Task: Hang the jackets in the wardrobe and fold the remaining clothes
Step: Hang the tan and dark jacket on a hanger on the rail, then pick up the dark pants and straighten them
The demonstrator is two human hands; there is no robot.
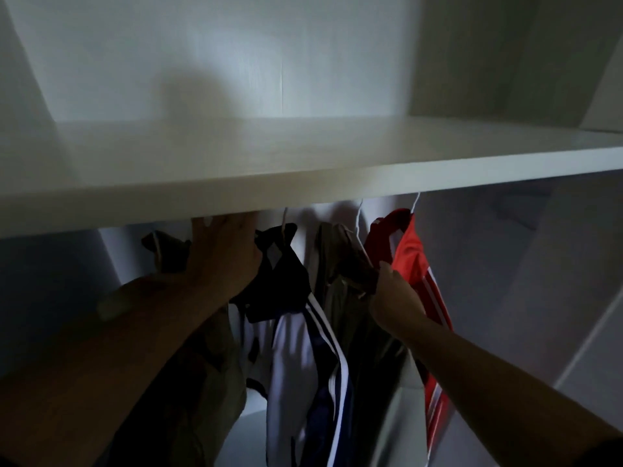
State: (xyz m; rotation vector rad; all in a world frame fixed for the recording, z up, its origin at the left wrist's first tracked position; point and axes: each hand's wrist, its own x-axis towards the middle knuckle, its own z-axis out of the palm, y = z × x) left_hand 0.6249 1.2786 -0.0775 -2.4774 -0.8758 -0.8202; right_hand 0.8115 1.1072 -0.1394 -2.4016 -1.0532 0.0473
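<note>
Your left hand [224,254] reaches up under the white shelf [303,183] at centre frame, fingers hidden behind its edge, so you cannot tell their grip; your right hand [392,298] pinches the olive jacket [340,264] at its shoulder, fingers closed on the cloth; beside it hang the navy-and-white track jacket [296,332] and, right of centre, the red striped jacket [413,261]; all look light, limp and slippery, so take hold at the hanger shoulder, not the sleeve.
</note>
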